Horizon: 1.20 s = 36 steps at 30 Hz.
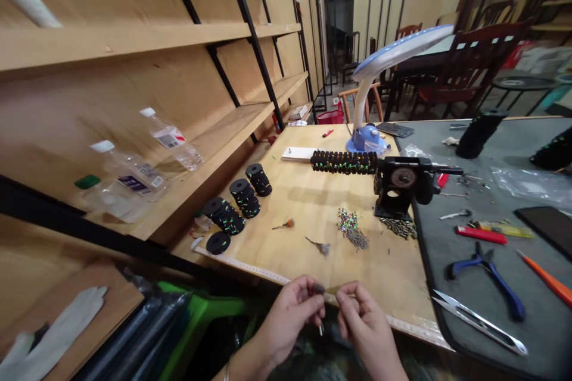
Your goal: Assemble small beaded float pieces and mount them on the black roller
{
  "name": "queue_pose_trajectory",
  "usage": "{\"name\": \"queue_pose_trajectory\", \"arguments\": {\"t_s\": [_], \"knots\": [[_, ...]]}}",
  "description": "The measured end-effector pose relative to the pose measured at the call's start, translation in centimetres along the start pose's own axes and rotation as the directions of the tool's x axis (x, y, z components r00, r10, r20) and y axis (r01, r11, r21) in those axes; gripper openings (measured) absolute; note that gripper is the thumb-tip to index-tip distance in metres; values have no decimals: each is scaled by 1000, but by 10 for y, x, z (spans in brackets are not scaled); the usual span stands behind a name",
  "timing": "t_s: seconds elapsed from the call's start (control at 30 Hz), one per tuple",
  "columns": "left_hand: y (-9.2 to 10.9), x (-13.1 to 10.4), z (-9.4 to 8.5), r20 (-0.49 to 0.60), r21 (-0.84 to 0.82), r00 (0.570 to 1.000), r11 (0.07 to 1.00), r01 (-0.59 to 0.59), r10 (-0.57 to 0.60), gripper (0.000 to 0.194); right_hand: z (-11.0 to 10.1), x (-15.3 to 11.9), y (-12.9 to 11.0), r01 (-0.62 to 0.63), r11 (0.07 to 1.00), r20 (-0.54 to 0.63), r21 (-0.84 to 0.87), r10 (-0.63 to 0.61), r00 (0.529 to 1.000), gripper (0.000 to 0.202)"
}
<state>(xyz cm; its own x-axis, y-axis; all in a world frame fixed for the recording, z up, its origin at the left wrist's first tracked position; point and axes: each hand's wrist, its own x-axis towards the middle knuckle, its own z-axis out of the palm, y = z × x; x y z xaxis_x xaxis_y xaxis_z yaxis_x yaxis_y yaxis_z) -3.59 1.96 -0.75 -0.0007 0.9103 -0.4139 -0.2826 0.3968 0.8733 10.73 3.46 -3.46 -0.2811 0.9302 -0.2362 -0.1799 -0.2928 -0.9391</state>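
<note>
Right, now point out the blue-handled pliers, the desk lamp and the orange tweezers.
Blue-handled pliers (508, 290): head view, on one handle.
Desk lamp (360, 101): head view, on its stem.
Orange tweezers (547, 279): head view, on the orange body.

From the head, the one camera looks forward and down over left hand (297, 308) and right hand (364, 317), both near, table (299, 250) beyond.
</note>
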Motion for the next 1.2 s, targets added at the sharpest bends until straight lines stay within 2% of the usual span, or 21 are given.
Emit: {"name": "queue_pose_trajectory", "arguments": {"t_s": [0.13, 0.33, 0.43, 0.73, 1.2], "knots": [[-6, -1, 9, 5, -53, 999, 998, 42, -42, 32, -3, -2, 9, -9, 999, -21, 36, 9, 1000, 47], [-10, -3, 10, -18, 97, 999, 994, 48, -46, 35, -2, -2, 11, -28, 999, 3, 24, 28, 1000, 47], [-12, -3, 10, 3, 115, 1000, 993, 26, -26, 36, -2, -2, 10, -33, 999, 10, 5, 33, 999, 46], [-13, -4, 9, -39, 148, 999, 989, -19, 25, 36, 2, -11, 13, -1, 999, 20, -43, 2, 1000, 44], [-16, -4, 5, -26, 311, 988, 940, -138, 153, 22, 8, -6, 12, -110, 994, 49, 0, 110, 993, 50]]}}
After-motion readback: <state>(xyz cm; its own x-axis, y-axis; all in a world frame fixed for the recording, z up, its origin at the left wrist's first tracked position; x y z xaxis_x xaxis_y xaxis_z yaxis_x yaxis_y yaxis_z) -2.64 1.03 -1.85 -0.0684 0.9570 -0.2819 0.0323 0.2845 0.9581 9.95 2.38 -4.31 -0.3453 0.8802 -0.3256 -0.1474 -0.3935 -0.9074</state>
